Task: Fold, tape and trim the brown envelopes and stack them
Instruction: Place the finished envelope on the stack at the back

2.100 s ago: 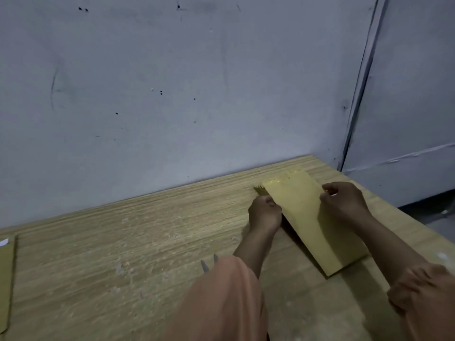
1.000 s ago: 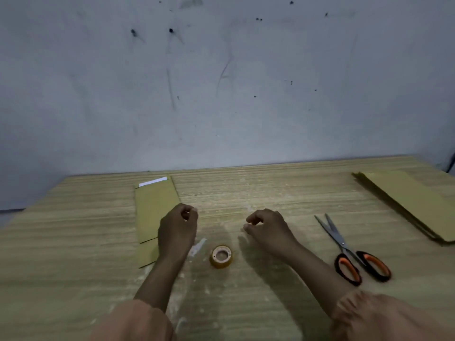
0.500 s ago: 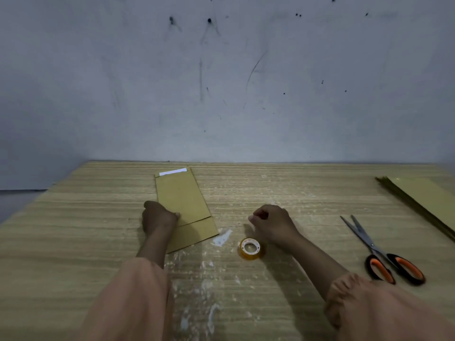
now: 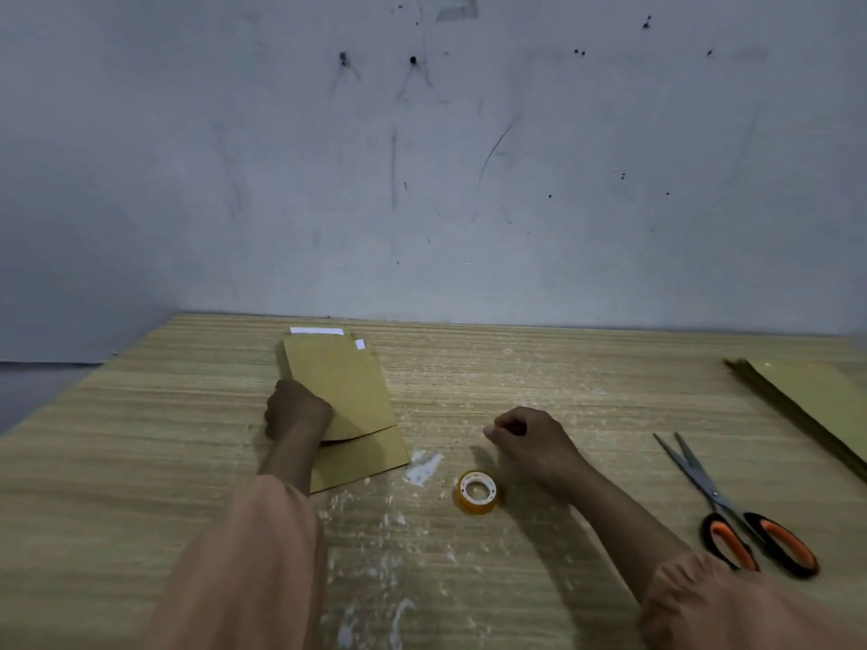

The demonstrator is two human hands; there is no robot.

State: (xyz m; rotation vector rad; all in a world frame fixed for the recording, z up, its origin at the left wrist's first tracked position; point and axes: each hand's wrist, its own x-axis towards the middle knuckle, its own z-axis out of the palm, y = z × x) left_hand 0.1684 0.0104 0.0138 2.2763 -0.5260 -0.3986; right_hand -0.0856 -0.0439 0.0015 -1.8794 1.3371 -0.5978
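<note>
Left hand [image 4: 296,411] grips top envelope [image 4: 345,387] (lifting its edge); right hand [image 4: 530,441] clenched, empty.

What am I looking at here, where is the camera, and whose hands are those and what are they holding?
No machine here: a person wears a camera on the head, looking forward and down at their own two hands over a wooden table against a grey wall.

The left hand grips the edge of the top brown envelope, lifting it slightly off another envelope under it. The right hand rests on the table with fingers curled, holding nothing that can be seen.

Beside the right hand lies a small roll of tape. Further right are scissors with orange and black handles, and at the far right a stack of brown envelopes.
</note>
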